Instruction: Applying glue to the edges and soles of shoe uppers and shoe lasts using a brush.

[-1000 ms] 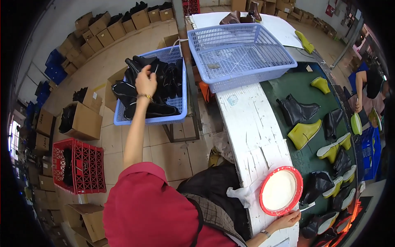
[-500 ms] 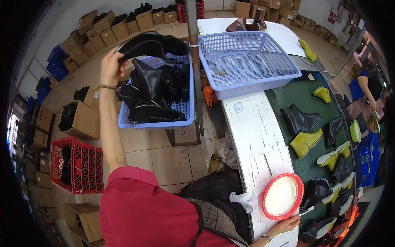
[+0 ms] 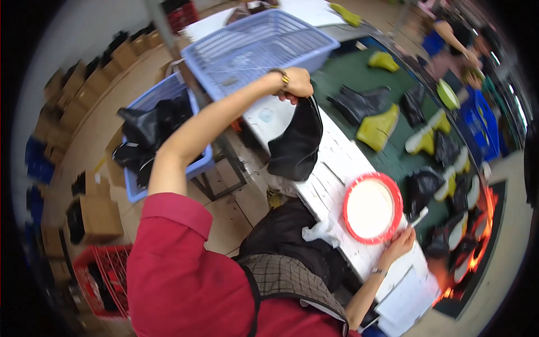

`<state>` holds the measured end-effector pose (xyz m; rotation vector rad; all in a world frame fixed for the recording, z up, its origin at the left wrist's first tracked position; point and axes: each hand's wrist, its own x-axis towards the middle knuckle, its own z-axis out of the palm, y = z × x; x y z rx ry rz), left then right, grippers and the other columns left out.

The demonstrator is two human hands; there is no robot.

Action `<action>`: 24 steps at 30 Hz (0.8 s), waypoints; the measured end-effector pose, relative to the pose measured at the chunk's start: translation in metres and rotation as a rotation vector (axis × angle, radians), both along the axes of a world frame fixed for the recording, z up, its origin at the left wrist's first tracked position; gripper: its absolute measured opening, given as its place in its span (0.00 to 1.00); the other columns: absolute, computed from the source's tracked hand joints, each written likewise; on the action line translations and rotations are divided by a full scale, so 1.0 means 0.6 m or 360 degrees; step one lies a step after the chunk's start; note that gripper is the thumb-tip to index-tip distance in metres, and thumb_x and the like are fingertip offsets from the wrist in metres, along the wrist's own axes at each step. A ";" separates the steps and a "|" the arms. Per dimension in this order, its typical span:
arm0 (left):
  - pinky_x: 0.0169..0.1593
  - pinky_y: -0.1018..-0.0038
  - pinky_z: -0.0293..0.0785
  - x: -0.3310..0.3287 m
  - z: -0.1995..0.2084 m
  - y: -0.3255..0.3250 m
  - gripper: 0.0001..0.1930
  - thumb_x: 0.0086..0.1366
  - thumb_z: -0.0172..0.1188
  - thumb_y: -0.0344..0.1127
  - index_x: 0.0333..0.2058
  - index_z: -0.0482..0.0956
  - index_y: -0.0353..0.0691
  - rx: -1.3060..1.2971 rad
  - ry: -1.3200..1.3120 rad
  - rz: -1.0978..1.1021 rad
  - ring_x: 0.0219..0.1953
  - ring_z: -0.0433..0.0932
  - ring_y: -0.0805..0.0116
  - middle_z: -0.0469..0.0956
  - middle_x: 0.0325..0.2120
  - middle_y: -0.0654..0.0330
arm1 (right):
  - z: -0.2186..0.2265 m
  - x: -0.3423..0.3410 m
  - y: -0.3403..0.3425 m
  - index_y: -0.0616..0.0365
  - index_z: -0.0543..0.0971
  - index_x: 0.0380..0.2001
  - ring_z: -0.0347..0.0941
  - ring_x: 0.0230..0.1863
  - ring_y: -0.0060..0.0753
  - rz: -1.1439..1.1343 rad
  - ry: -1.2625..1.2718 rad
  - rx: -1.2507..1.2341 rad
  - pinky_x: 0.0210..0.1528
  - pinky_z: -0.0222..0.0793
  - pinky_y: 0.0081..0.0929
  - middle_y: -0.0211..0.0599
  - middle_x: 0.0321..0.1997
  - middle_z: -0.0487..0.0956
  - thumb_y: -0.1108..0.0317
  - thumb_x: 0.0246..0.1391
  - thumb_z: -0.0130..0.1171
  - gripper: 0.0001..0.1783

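A black leather boot upper [image 3: 296,147] hangs from my left hand [image 3: 297,83], whose fingers are closed on its top edge above the white worktable [image 3: 335,165]. Beside the table's right edge, my right hand [image 3: 400,242] grips a brush [image 3: 419,216] with a pale, whitish tip. The brush is next to a round red-rimmed tub [image 3: 347,216] filled with creamy white glue-like paste. More black uppers [image 3: 163,121] lie heaped in a blue basket [image 3: 132,190] to the left, partly hidden behind my left forearm.
Another blue basket [image 3: 255,81] stands at the table's far end. Along the green conveyor belt [image 3: 342,73] lie black boots and yellow-green lasts [image 3: 379,128]. An orange-glowing heater [image 3: 480,247] sits at the lower right. A co-worker [image 3: 455,42] is across the belt.
My left hand has carried the boot upper from above the left basket rightward over the table. The view has turned. My right hand stays beside the tub with the brush.
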<state>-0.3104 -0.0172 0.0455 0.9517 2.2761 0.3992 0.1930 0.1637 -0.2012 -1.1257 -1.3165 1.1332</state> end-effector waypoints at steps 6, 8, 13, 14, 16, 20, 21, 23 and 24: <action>0.52 0.48 0.78 0.058 -0.235 0.148 0.45 0.63 0.58 0.70 0.57 0.75 0.27 0.0520 0.0530 -0.0365 0.50 0.79 0.45 0.78 0.49 0.36 | 0.114 0.051 -0.051 0.63 0.79 0.48 0.63 0.21 0.13 -0.0033 -0.0251 0.0211 0.23 0.59 0.15 0.27 0.30 0.74 0.64 0.72 0.52 0.13; 0.61 0.43 0.68 0.133 -0.229 0.122 0.53 0.56 0.66 0.70 0.66 0.64 0.31 0.0596 0.0602 -0.0192 0.59 0.70 0.35 0.70 0.57 0.33 | 0.128 0.078 -0.064 0.63 0.82 0.44 0.67 0.29 0.18 -0.0049 -0.0742 0.0441 0.29 0.62 0.19 0.27 0.31 0.76 0.70 0.66 0.59 0.09; 0.55 0.40 0.71 0.157 -0.289 0.089 0.69 0.47 0.79 0.55 0.75 0.35 0.41 0.0235 0.0854 -0.0011 0.58 0.69 0.33 0.62 0.62 0.33 | 0.224 -0.010 -0.112 0.54 0.86 0.36 0.76 0.25 0.29 0.0235 -0.1197 0.0557 0.29 0.70 0.26 0.32 0.29 0.79 0.68 0.54 0.71 0.06; 0.55 0.42 0.72 0.154 -0.297 0.092 0.67 0.49 0.77 0.50 0.75 0.35 0.42 0.0176 0.0905 -0.0008 0.58 0.69 0.34 0.63 0.60 0.33 | 0.223 -0.012 -0.113 0.54 0.86 0.36 0.76 0.25 0.29 0.0196 -0.1201 0.0547 0.29 0.70 0.26 0.32 0.29 0.79 0.68 0.54 0.71 0.06; 0.54 0.45 0.73 0.139 -0.310 0.097 0.65 0.50 0.76 0.47 0.76 0.37 0.44 0.0293 0.0832 0.0040 0.58 0.69 0.35 0.64 0.59 0.34 | 0.216 -0.013 -0.114 0.52 0.86 0.33 0.78 0.28 0.35 0.0281 -0.1383 0.0701 0.30 0.71 0.30 0.31 0.30 0.79 0.65 0.53 0.71 0.06; 0.54 0.53 0.76 0.093 -0.312 0.069 0.49 0.56 0.70 0.40 0.73 0.51 0.39 0.0669 0.0776 -0.0035 0.50 0.78 0.39 0.75 0.51 0.40 | 0.232 -0.018 -0.125 0.51 0.86 0.32 0.79 0.30 0.37 0.0340 -0.1696 0.0866 0.30 0.72 0.34 0.31 0.29 0.78 0.65 0.52 0.70 0.04; 0.56 0.62 0.76 0.081 -0.311 0.054 0.38 0.62 0.66 0.36 0.68 0.60 0.33 0.1024 0.0709 -0.0043 0.50 0.81 0.45 0.78 0.52 0.41 | 0.235 -0.017 -0.129 0.51 0.86 0.32 0.79 0.30 0.37 0.0343 -0.1678 0.0880 0.30 0.72 0.34 0.31 0.29 0.78 0.65 0.52 0.70 0.04; 0.57 0.64 0.75 0.100 -0.265 0.045 0.34 0.65 0.65 0.35 0.66 0.63 0.31 0.1248 0.0396 -0.0160 0.53 0.80 0.50 0.79 0.53 0.42 | 0.229 -0.003 -0.135 0.51 0.87 0.33 0.78 0.28 0.37 0.0230 -0.1515 0.0793 0.30 0.71 0.33 0.31 0.29 0.79 0.65 0.52 0.70 0.05; 0.58 0.67 0.74 0.118 -0.230 0.039 0.30 0.67 0.64 0.35 0.64 0.66 0.30 0.1451 0.0063 -0.0268 0.55 0.80 0.55 0.79 0.54 0.43 | 0.225 0.006 -0.137 0.51 0.87 0.33 0.78 0.28 0.37 0.0214 -0.1508 0.0791 0.30 0.71 0.33 0.31 0.29 0.79 0.65 0.52 0.70 0.05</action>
